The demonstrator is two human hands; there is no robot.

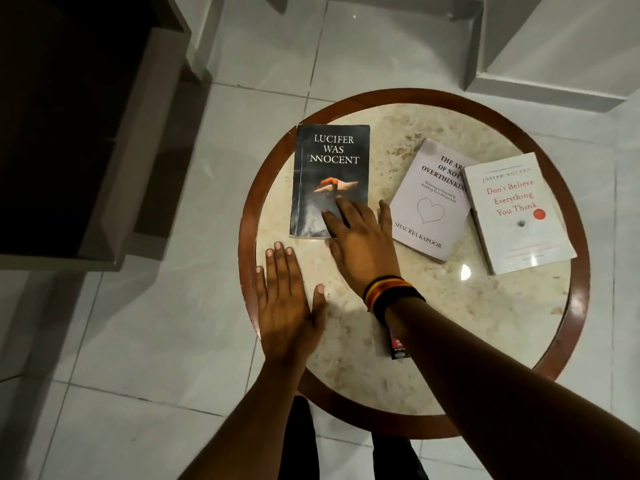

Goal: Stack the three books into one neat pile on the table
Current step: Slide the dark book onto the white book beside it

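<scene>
Three books lie flat on a round marble-topped table (433, 323). A black book (329, 157) titled "Lucifer Was Innocent" is at the left. A pale lilac book (426, 188) sits in the middle, and a white book (519, 230) at the right overlaps its right edge. My right hand (360, 244), wearing striped wristbands, rests with fingers spread on the black book's lower right corner; it grips nothing. My left hand (287, 299) lies flat and open over the table's left rim, below the black book and apart from it.
A small dark object (398, 348) lies on the table, partly hidden under my right forearm. A dark cabinet (69, 133) stands at the left, and white furniture (554, 46) at the far right. Pale tiled floor (156, 341) surrounds the table.
</scene>
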